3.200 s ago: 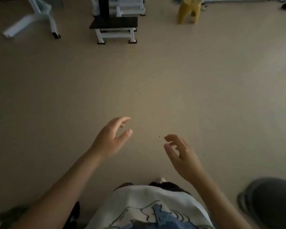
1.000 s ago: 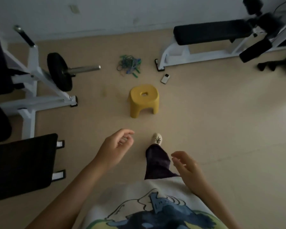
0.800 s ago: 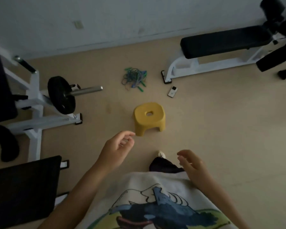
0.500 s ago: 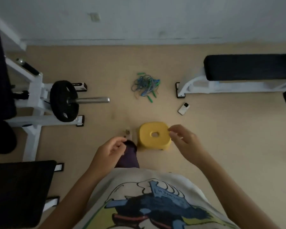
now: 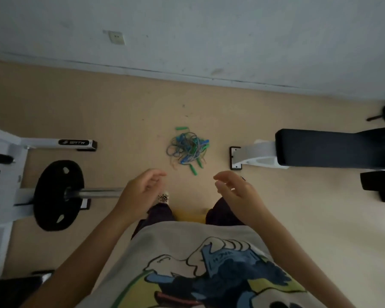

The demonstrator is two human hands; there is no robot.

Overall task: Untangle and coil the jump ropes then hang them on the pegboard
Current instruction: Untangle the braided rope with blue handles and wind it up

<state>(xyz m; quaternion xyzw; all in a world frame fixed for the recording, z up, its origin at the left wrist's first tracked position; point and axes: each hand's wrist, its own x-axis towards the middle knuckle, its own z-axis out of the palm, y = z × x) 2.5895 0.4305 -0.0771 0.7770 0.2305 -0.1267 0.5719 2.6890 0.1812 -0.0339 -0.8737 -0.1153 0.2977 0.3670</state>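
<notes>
Both hands are out in front, and neither has hold of anything: the left hand (image 5: 142,192) hangs with fingers loosely curled, thumb and forefinger apart, and the right hand (image 5: 236,194) mirrors it, fingers relaxed and half bent, palm turned inward. Between and just beyond them, on the tan floor (image 5: 120,112), lies the tangle of jump ropes (image 5: 187,148), a knot of blue and green cord with green handles poking out at the top and lower right (how many ropes are in there, I cannot tell). The ropes sit near the white wall (image 5: 209,30), apart from both hands. Off to the left there is a white rack (image 5: 7,174) carrying a black weight plate (image 5: 58,194) on a steel bar (image 5: 98,193), the bar's end passing behind the left wrist. To the right, a black padded weight bench (image 5: 333,147) on a white frame, its foot close to the ropes. Below the hands, dark trouser legs, 1 patterned shoe (image 5: 163,197), a sliver of something yellow (image 5: 189,215) between the knees, and a printed shirt (image 5: 198,263). A wall socket (image 5: 116,37) shows up top.
</notes>
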